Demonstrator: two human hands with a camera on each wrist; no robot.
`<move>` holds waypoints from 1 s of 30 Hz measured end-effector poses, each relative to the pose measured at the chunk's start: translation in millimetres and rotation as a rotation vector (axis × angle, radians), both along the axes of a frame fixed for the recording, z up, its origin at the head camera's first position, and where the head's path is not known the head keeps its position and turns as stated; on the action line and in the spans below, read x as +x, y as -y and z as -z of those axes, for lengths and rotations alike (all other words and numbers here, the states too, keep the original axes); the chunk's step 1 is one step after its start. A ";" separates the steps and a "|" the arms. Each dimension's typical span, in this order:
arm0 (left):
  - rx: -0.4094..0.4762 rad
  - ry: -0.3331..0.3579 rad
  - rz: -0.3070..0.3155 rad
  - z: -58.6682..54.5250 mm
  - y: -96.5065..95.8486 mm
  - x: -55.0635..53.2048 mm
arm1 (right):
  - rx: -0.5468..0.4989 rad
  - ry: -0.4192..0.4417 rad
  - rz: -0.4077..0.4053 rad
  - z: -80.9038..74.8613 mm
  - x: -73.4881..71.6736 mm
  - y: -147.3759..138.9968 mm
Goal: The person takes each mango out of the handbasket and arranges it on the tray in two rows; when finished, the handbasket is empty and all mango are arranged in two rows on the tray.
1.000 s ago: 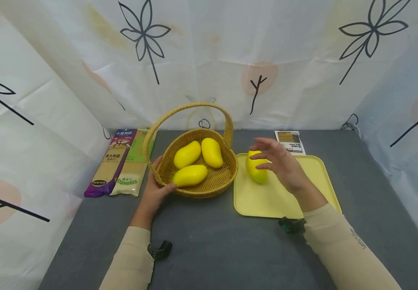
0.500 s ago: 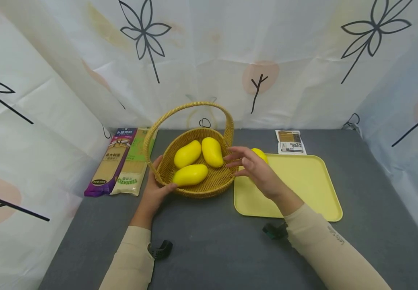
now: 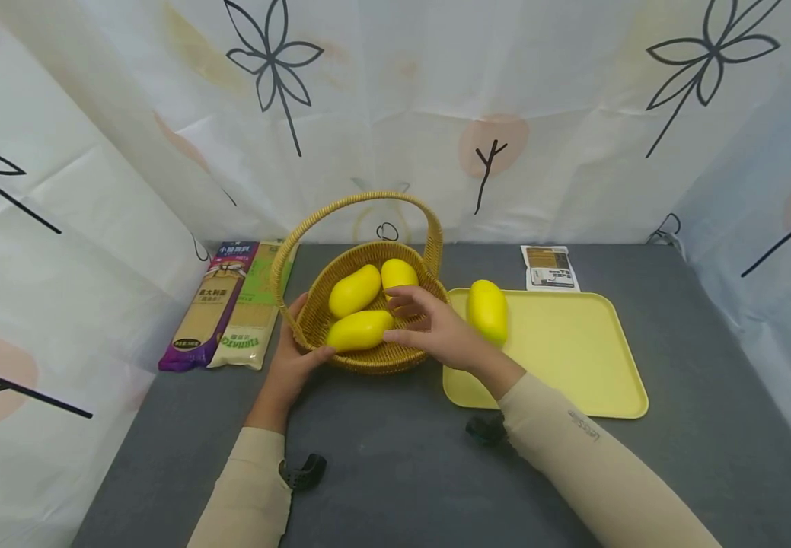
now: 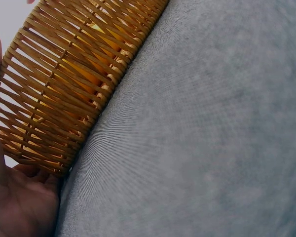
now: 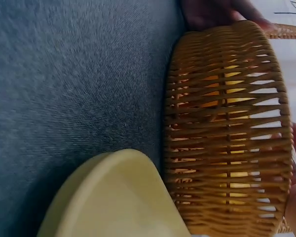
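A wicker basket [image 3: 376, 366] with a tall arched handle holds three yellow mangoes: one at the back left [image 3: 354, 292], one in front [image 3: 358, 332], and one at the back right [image 3: 398, 272]. My left hand [image 3: 291, 367] grips its left side, thumb over the rim and fingers around the outer wall. Over the basket's right part is my right hand [image 3: 439, 332], fingers loosely bent, nothing held; its fingertips overlap the back right mango and reach the front one's end. Another mango [image 3: 487, 312] lies on the yellow tray [image 3: 573, 358]. The right wrist view shows the basket's woven wall [image 5: 227, 118].
Two noodle packs, one purple [image 3: 206, 312] and one green [image 3: 253, 308], lie left of the basket. A small white-and-brown packet [image 3: 550, 269] sits behind the tray. Patterned curtains [image 3: 395, 114] close off the back and sides of the grey table [image 3: 381, 457].
My right hand has moved left from above the tray's mango, across the basket's rim, to over the fruit inside. The left hand, basket and mangoes have stayed in place.
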State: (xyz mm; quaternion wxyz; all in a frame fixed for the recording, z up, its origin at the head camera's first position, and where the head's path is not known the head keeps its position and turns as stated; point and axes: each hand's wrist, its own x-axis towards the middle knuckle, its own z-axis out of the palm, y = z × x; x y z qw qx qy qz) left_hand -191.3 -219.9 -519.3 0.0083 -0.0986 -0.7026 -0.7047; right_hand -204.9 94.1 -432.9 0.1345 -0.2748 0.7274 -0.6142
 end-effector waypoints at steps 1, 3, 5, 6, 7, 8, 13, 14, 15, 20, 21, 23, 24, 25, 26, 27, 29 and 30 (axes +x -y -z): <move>-0.006 0.002 -0.004 -0.4 -0.2 -0.2 | 0.027 -0.012 0.001 0.6 -1.8 2.8; -0.012 0.006 -0.009 -0.9 -0.5 -0.4 | 0.068 -0.039 -0.001 2.1 -5.5 8.9; -0.015 0.007 -0.010 -1.1 -0.8 -0.7 | 0.108 -0.071 -0.006 3.3 -8.9 14.4; -0.015 0.006 -0.009 -1.0 -0.8 -0.8 | 0.126 -0.086 -0.010 3.8 -10.3 17.1; -0.016 0.003 -0.007 -0.9 -0.7 -0.7 | 0.145 -0.101 -0.014 4.1 -11.4 19.7; -0.011 0.002 -0.004 -0.5 -0.7 -0.7 | 0.165 -0.119 -0.020 4.5 -12.6 22.3; -0.009 0.005 0.001 -0.6 -0.4 0.0 | 0.284 -0.225 -0.065 6.5 -19.8 33.3; -0.008 0.007 0.002 -0.8 -0.5 0.0 | 0.314 -0.241 -0.075 6.5 -20.8 35.1; -0.004 0.008 0.003 -1.2 -0.6 0.1 | 0.348 -0.254 -0.085 6.4 -21.6 36.7; 0.012 0.011 0.012 -2.7 -0.9 0.5 | 0.518 -0.277 -0.129 5.8 -23.8 43.4; 0.017 0.013 0.016 -2.8 -1.1 0.5 | 0.553 -0.279 -0.133 6.0 -24.2 44.7; 0.022 0.014 0.021 -2.7 -1.3 0.4 | 0.614 -0.274 -0.140 6.7 -24.9 47.5; 0.025 0.014 0.024 -2.6 -1.4 0.3 | 0.640 -0.270 -0.140 7.1 -25.0 48.9; 0.029 0.014 0.027 -2.5 -1.4 0.3 | 0.660 -0.267 -0.138 7.4 -25.2 50.3; 0.029 0.014 0.028 -2.4 -1.4 0.3 | 0.677 -0.262 -0.137 7.6 -25.3 51.6; 0.029 0.014 0.028 -2.2 -1.3 0.3 | 0.690 -0.263 -0.136 8.3 -25.6 52.9; 0.029 0.013 0.026 -1.6 -0.9 0.2 | 0.696 -0.264 -0.133 9.5 -26.3 55.1; 0.029 0.013 0.024 -1.5 -0.9 0.4 | 0.693 -0.269 -0.132 10.6 -27.0 56.1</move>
